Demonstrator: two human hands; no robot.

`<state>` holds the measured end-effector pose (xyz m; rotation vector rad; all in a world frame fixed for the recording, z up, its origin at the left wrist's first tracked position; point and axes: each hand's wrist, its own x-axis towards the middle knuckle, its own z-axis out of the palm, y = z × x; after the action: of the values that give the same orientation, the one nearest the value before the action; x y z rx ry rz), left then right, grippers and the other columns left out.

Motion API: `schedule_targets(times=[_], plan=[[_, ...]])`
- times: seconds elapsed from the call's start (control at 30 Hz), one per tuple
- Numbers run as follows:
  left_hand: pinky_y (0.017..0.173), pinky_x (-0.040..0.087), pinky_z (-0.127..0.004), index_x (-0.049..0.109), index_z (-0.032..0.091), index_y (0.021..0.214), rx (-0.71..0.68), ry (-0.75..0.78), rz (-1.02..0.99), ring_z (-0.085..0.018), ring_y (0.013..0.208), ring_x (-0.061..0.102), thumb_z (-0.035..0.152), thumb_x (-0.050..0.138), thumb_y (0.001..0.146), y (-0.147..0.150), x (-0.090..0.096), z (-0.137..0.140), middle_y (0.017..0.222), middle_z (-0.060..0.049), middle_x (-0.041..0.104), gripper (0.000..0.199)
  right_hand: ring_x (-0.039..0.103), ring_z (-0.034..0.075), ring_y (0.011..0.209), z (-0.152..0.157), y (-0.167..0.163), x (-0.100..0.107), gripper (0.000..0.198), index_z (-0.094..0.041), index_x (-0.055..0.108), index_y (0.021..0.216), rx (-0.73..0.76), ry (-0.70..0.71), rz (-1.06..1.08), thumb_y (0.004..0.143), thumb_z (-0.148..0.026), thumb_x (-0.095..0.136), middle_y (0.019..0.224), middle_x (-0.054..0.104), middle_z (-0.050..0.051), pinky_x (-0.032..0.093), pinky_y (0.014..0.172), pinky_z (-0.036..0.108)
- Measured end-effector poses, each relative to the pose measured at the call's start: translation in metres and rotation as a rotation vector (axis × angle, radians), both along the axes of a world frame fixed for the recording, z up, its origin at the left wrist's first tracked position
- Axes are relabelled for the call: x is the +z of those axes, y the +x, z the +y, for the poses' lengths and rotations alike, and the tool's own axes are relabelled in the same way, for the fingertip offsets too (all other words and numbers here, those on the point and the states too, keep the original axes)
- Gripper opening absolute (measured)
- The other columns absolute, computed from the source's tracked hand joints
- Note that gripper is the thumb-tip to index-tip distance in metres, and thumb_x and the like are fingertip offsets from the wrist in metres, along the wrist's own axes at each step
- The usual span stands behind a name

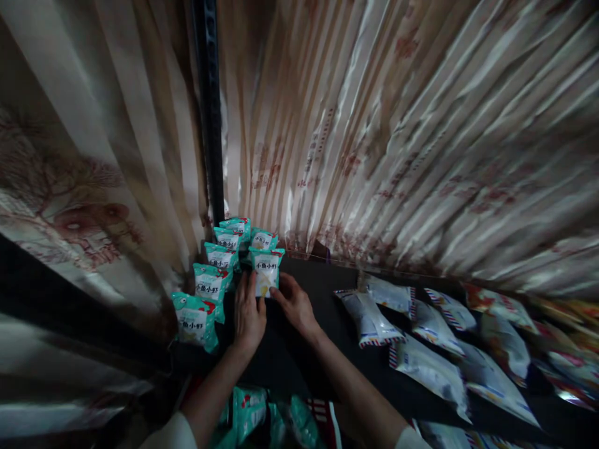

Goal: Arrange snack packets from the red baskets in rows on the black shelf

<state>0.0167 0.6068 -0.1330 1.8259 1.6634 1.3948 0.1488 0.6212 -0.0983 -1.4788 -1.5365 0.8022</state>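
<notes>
The green-and-white bag point(266, 269) stands upright near the rear left corner of the black shelf point(325, 293), long axis near vertical, top end up, printed face toward the person. The right hand point(296, 305) pinches its lower right corner; the left hand point(250, 312) lies along its lower left side, fingers extended, grip unclear. A row of matching bags point(209, 284) lines the shelf's left edge.

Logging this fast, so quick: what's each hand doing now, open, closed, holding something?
Left hand: open, fingers along the left edge of a teal packet.
Right hand: partly curled, thumb at that packet's lower right corner; firm grip can't be told.
</notes>
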Motion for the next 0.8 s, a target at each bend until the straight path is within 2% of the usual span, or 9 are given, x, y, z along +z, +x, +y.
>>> schedule_targets(times=[0.1, 0.2, 0.37, 0.47, 0.53, 0.63, 0.73, 0.8], plan=[[0.112, 0.032, -0.051, 0.034, 0.02, 0.142, 0.038, 0.027, -0.01, -0.028, 0.139, 0.032, 0.009, 0.048, 0.081, 0.004, 0.012, 0.015, 0.15, -0.014, 0.035, 0.063, 0.068, 0.021, 0.093, 0.026, -0.012, -0.002, 0.041, -0.023, 0.053, 0.118, -0.097, 0.028, -0.011, 0.082, -0.04, 0.058, 0.105, 0.07, 0.006, 0.052, 0.083, 0.035], [0.113, 0.032, -0.05, 0.039, 0.019, 0.139, 0.012, 0.022, -0.013, -0.028, 0.139, 0.033, 0.008, 0.045, 0.082, 0.006, 0.011, 0.015, 0.149, -0.014, 0.036, 0.059, 0.068, 0.021, 0.091, 0.048, -0.022, -0.01, 0.037, -0.023, 0.053, 0.116, -0.142, -0.024, -0.094, 0.081, -0.034, 0.06, 0.102, 0.071, 0.006, 0.052, 0.081, 0.035], [0.107, 0.042, -0.047, 0.047, 0.016, 0.132, -0.022, -0.072, -0.08, -0.028, 0.134, 0.04, 0.012, 0.044, 0.083, 0.005, 0.001, -0.014, 0.146, -0.016, 0.04, 0.049, 0.067, 0.021, 0.095, 0.065, -0.033, -0.026, 0.038, -0.022, 0.051, 0.117, -0.182, -0.071, -0.141, 0.081, -0.032, 0.06, 0.106, 0.069, 0.007, 0.051, 0.082, 0.035], [0.101, 0.049, -0.041, 0.049, 0.017, 0.129, -0.094, -0.068, -0.125, -0.024, 0.129, 0.047, 0.014, 0.04, 0.086, 0.003, 0.009, -0.036, 0.145, -0.015, 0.041, 0.043, 0.066, 0.022, 0.096, 0.064, -0.033, -0.03, 0.039, -0.019, 0.053, 0.117, -0.175, -0.045, -0.132, 0.08, -0.034, 0.059, 0.107, 0.068, 0.009, 0.051, 0.085, 0.036], [0.1, 0.049, -0.039, 0.052, 0.018, 0.125, -0.12, -0.053, -0.131, -0.022, 0.128, 0.049, 0.015, 0.039, 0.088, 0.001, 0.022, -0.05, 0.142, -0.013, 0.045, 0.04, 0.064, 0.023, 0.101, 0.06, -0.032, -0.029, 0.044, -0.018, 0.053, 0.118, -0.171, 0.004, -0.126, 0.079, -0.037, 0.06, 0.112, 0.065, 0.011, 0.049, 0.09, 0.038], [0.1, 0.05, -0.039, 0.06, 0.021, 0.115, -0.111, -0.027, -0.145, -0.022, 0.123, 0.052, 0.019, 0.041, 0.089, -0.012, 0.051, -0.072, 0.133, -0.01, 0.054, 0.032, 0.058, 0.027, 0.11, 0.044, -0.027, -0.022, 0.053, -0.015, 0.053, 0.123, -0.184, 0.064, -0.15, 0.078, -0.042, 0.06, 0.119, 0.06, 0.016, 0.047, 0.095, 0.042], [0.088, 0.056, -0.035, 0.065, 0.024, 0.102, -0.093, -0.004, -0.204, -0.021, 0.108, 0.061, 0.027, 0.045, 0.09, -0.042, 0.087, -0.1, 0.116, -0.007, 0.064, 0.023, 0.057, 0.027, 0.11, 0.016, -0.021, -0.008, 0.046, -0.015, 0.054, 0.121, -0.15, 0.093, -0.158, 0.08, -0.035, 0.056, 0.119, 0.058, 0.016, 0.049, 0.092, 0.042], [0.078, 0.058, -0.032, 0.066, 0.024, 0.099, -0.035, 0.013, -0.216, -0.019, 0.097, 0.064, 0.033, 0.045, 0.092, -0.068, 0.11, -0.12, 0.11, -0.005, 0.064, 0.023, 0.059, 0.025, 0.106, -0.008, -0.016, 0.002, 0.04, -0.017, 0.056, 0.119, -0.109, 0.099, -0.12, 0.081, -0.03, 0.053, 0.118, 0.058, 0.014, 0.052, 0.085, 0.039]])
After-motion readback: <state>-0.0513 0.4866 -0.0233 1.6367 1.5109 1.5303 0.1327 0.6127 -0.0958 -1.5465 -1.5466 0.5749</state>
